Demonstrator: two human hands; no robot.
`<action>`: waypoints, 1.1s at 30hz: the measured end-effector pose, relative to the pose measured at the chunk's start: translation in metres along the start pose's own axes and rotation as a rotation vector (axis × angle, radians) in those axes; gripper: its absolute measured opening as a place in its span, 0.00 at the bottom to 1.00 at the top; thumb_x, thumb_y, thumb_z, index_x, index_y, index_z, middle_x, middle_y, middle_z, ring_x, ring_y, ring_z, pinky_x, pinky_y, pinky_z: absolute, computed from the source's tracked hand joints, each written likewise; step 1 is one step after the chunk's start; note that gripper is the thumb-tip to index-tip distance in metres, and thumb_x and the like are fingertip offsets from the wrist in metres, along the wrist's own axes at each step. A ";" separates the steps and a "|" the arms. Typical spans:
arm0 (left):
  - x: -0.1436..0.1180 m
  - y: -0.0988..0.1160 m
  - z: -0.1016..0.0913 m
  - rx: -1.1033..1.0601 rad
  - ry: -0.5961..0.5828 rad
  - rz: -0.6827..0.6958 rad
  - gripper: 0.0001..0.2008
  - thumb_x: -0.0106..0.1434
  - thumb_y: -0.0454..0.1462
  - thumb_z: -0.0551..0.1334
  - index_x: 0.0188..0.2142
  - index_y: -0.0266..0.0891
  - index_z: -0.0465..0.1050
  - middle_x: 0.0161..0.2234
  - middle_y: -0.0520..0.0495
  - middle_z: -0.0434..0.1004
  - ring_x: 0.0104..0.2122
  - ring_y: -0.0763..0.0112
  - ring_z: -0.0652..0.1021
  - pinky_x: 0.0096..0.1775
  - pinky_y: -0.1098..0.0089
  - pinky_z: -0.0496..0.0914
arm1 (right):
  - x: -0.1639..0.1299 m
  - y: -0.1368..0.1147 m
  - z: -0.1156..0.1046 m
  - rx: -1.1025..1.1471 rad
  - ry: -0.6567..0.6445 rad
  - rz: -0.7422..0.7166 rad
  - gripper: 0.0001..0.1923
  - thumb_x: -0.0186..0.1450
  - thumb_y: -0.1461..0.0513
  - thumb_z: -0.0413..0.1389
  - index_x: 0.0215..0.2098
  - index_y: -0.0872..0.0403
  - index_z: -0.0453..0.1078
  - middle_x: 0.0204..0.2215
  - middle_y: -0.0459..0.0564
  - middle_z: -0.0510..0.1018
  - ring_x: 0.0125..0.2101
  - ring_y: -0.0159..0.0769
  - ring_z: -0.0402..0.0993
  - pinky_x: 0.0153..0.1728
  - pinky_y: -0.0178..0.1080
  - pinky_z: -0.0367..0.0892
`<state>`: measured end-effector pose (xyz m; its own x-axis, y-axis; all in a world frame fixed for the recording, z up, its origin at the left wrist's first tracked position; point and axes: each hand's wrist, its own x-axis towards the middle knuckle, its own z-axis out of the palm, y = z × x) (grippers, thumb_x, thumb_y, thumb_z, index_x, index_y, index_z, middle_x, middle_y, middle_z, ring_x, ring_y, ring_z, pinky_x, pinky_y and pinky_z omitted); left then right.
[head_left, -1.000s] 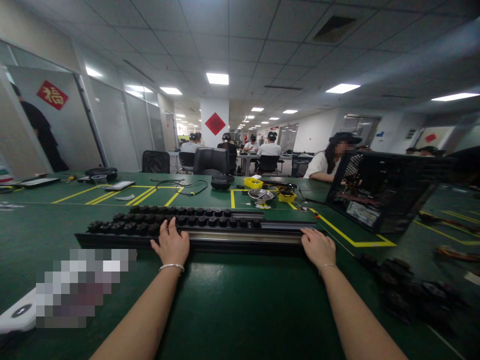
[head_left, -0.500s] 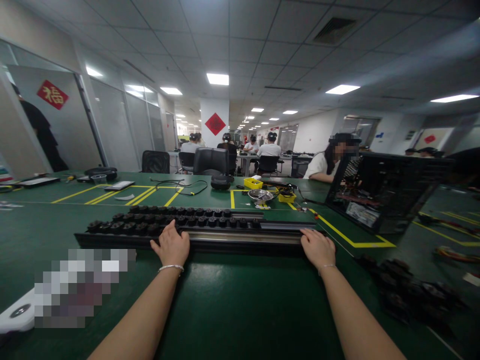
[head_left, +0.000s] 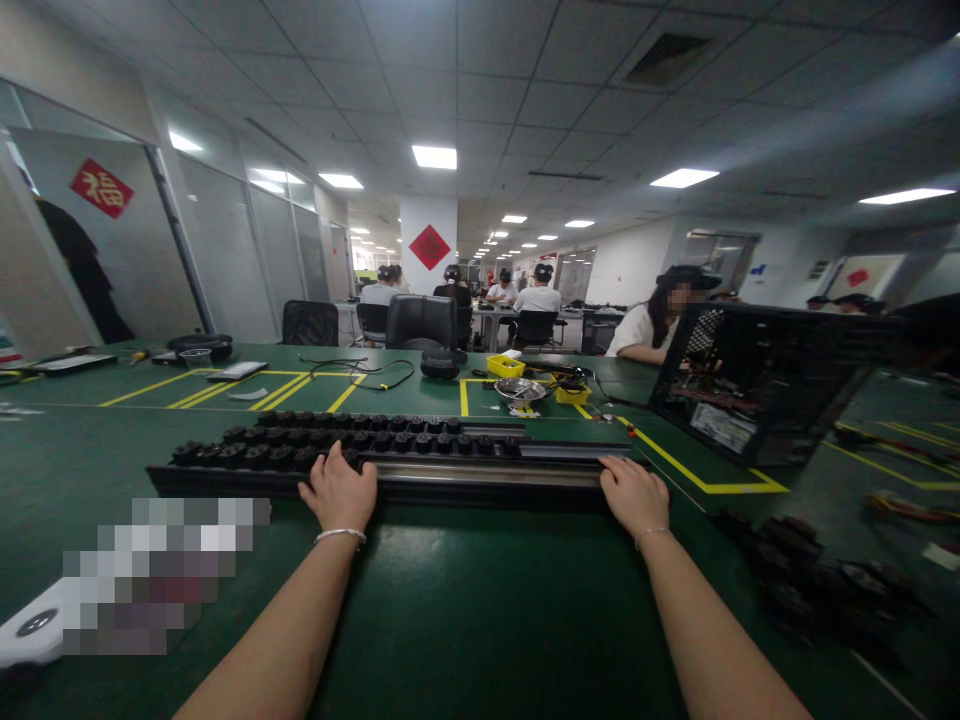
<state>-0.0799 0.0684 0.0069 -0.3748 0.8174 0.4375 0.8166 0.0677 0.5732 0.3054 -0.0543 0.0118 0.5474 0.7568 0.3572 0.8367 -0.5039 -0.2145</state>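
Note:
A long black rail (head_left: 487, 488) with a bare silver channel lies crosswise on the green table, nearest to me. Black knob-like parts (head_left: 259, 455) sit in a row along its left portion. My left hand (head_left: 341, 490) grips the rail near its middle, just right of those parts, with the fingertips over the top. Near the rail's right end, my right hand (head_left: 636, 495) holds its edge, fingers bent over it. Behind it, parallel rails (head_left: 574, 451) carry more such parts. The undersides of both hands are hidden.
A heap of black parts (head_left: 817, 580) lies at right. Beyond it stands an opened computer case (head_left: 780, 390). A metal bowl (head_left: 520, 391) and yellow trays (head_left: 505, 367) are farther back. A blurred-out white object (head_left: 37, 625) is at lower left. A person (head_left: 637, 330) sits across the table.
Both hands stay in place on the rail, and the rail has not visibly moved along the table. The whole view has shifted very slightly.

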 end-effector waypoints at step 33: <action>0.003 -0.003 -0.002 0.002 -0.059 0.004 0.24 0.57 0.46 0.51 0.51 0.42 0.62 0.50 0.38 0.69 0.57 0.58 0.60 0.56 0.45 0.49 | 0.000 -0.001 0.000 -0.012 0.021 -0.003 0.23 0.63 0.58 0.38 0.49 0.46 0.69 0.54 0.43 0.67 0.55 0.37 0.59 0.54 0.47 0.50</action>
<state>-0.0848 0.0694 0.0081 -0.3451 0.8501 0.3977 0.8190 0.0659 0.5699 0.3049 -0.0541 0.0122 0.5446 0.7493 0.3768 0.8378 -0.5070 -0.2026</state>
